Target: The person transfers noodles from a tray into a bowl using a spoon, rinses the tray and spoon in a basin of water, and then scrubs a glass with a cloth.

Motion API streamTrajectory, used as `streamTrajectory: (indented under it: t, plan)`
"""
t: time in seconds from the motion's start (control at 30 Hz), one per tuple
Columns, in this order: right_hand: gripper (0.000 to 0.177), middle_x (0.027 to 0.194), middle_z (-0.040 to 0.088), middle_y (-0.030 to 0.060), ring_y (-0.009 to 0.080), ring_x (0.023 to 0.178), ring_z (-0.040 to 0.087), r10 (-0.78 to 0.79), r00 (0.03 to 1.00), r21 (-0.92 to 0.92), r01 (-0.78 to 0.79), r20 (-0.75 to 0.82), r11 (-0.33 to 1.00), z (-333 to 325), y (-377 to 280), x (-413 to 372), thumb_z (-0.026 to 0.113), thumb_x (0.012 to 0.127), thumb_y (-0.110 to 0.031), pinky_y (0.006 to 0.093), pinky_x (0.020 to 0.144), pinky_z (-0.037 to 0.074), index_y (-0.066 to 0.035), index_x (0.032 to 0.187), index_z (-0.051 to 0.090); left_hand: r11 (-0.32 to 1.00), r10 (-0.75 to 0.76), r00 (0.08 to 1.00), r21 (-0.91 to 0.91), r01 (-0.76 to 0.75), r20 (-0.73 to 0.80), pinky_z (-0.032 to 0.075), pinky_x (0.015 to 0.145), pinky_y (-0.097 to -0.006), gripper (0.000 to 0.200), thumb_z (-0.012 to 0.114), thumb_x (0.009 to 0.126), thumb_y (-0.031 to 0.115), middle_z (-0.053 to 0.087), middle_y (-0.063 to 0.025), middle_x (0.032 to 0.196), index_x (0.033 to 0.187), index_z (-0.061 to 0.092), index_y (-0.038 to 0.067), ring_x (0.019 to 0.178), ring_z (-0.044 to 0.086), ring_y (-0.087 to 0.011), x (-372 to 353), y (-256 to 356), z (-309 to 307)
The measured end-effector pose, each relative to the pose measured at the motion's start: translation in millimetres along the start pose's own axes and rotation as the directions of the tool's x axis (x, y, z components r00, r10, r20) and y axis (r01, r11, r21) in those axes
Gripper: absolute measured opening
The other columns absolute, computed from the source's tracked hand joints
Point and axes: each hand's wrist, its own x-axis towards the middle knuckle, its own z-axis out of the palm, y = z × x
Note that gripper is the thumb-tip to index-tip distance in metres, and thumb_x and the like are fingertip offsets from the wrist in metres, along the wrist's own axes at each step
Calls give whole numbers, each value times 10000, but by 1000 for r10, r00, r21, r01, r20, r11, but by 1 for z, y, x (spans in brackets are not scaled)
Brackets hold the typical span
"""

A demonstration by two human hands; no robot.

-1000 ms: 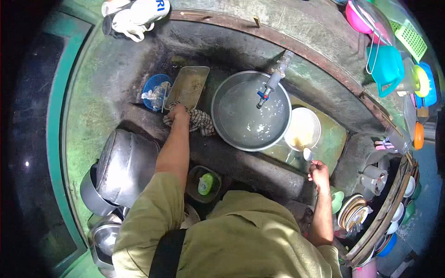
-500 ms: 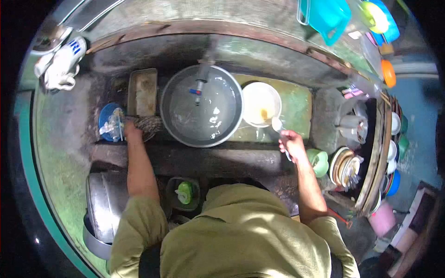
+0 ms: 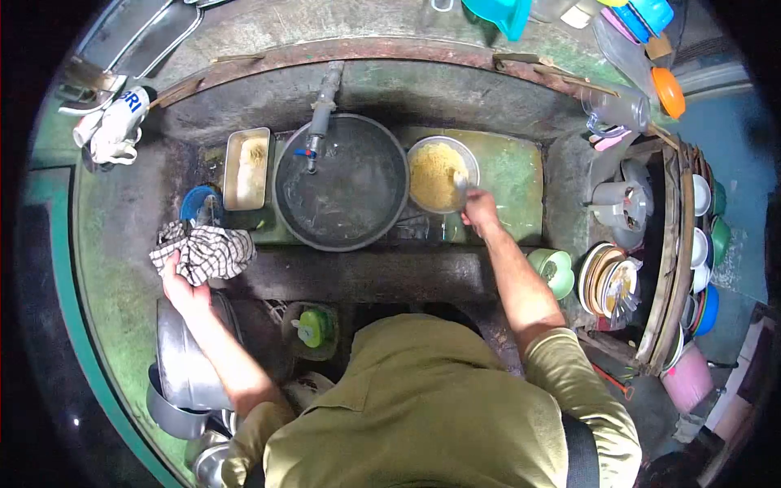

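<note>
The fingers of your right hand (image 3: pixel 482 213) were curled closed around a spoon (image 3: pixel 460 180), its end in yellow food (image 3: pixel 434 172) inside a round bowl (image 3: pixel 477 167) — while your left hand (image 3: pixel 187 293) gripped a checked cloth (image 3: pixel 213 254) near a blue container (image 3: pixel 190 200). A grey basin (image 3: pixel 342 247) stood between them, under the tap (image 3: pixel 311 160).

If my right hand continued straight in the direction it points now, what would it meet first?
Probably the near-right rim of the bowl, just ahead of the right hand; depth is unclear here, so it might instead pass above that rim.
</note>
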Motion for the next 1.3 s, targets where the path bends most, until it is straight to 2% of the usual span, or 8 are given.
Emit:
streamTrajectory:
  t: [0.07,0.13,0.2,0.67,0.97,1.13,1.23,1.3]
  plan:
    - [189,630,562,88,155,429,496,-135,986,186,151,-98,971,6,-1,13,473,870,-23,321,349,383,36,1002,594,1000,6,1000,22,-6,0,553,797,-397,288,592,805,27,647,-127,1032,1087,572,-22,906,653,-254,-24,-3,-5]
    - [187,665,565,111,194,457,520,-194,975,-166,211,110,963,2,17,56,499,853,-16,354,367,396,11,1024,568,995,67,998,68,-67,-1,549,803,-393,287,599,796,31,648,-119,1026,1080,579,-10,905,650,-247,-65,-11,8]
    - [218,684,562,119,202,482,531,-2,989,-131,21,147,991,2,21,72,515,843,-19,362,382,408,17,1056,540,989,71,994,132,-60,-82,543,821,-398,297,613,778,37,650,-105,1011,1072,587,3,922,647,-241,-100,-17,14]
    - [238,787,582,97,152,616,571,-78,978,-81,95,196,992,-13,25,15,490,911,-35,294,489,462,22,1136,545,991,78,996,110,-81,31,529,826,-385,331,632,767,34,645,-77,999,1095,586,37,908,635,-226,-191,-42,-3]
    - [329,1111,643,174,286,1019,626,-217,971,-295,238,102,925,-38,35,9,570,864,-174,396,865,478,-15,1148,617,992,44,992,113,-57,114,539,821,-367,315,561,820,-3,648,-106,1033,1135,572,19,934,644,-230,-195,-31,11]
    - [294,1017,659,187,299,933,642,-383,921,-388,326,-77,862,-46,88,-28,529,876,-129,370,825,491,6,1124,612,996,27,992,80,-38,126,556,794,-386,337,570,805,2,647,-102,1034,1141,560,21,894,656,-237,-193,-38,25]
    - [345,1046,667,145,272,947,644,-468,884,-341,434,-17,834,-40,65,-94,609,866,-169,381,859,488,-14,1174,597,991,-126,971,77,113,204,548,790,-380,329,579,783,6,652,-105,1013,1111,564,17,893,656,-237,-207,-55,63]
    - [369,1051,669,136,244,978,640,-475,848,131,456,234,880,-34,58,-118,661,853,-179,372,877,489,-9,1173,594,973,-231,949,59,223,213,532,821,-392,296,576,776,20,655,-117,1016,1072,583,12,901,657,-244,-192,-82,62]
